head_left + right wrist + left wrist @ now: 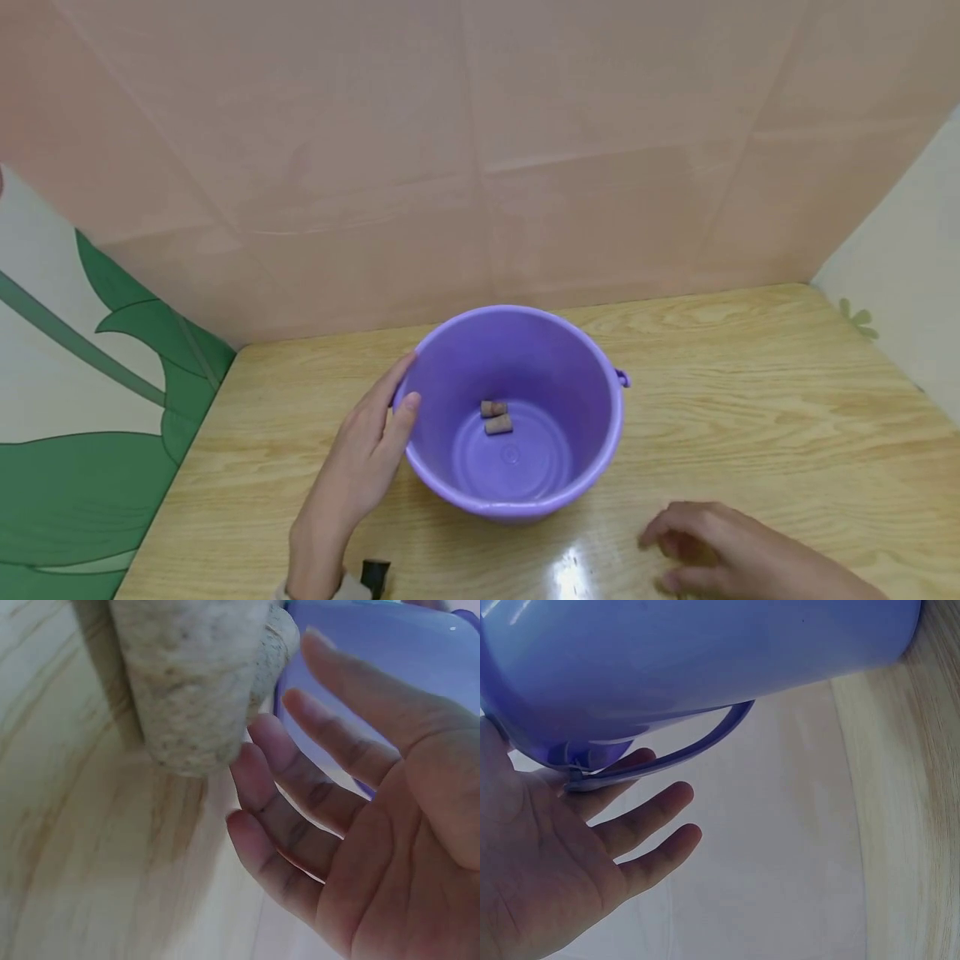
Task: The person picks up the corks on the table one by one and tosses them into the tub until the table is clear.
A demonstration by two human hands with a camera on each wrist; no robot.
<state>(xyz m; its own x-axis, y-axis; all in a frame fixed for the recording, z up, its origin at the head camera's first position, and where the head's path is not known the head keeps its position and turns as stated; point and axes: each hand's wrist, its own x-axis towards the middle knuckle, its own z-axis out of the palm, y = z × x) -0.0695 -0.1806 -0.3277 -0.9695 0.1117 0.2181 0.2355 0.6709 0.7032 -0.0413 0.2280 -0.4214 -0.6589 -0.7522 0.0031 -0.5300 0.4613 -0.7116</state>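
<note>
A purple bucket (516, 507) stands upright on the wooden table, two cork stoppers (498, 425) lying on its floor. My left hand (356, 462) holds the bucket's left rim, thumb over the edge and fingers along the outside. In the left wrist view its other fingers spread loosely by the purple bucket handle (697, 748), which hangs down. My right hand (723, 546) is off the bucket's near right side, fingers loosely bent and holding nothing. In the right wrist view, cork stoppers (191, 690) are close beside its fingertips; whether they touch cannot be told.
The wooden table (750, 400) meets a pinkish sheet-covered wall (480, 167) behind the bucket. A side panel with green leaf drawings (67, 492) borders the left, and a pale panel (900, 275) the right. A small black object (374, 575) is by my left wrist.
</note>
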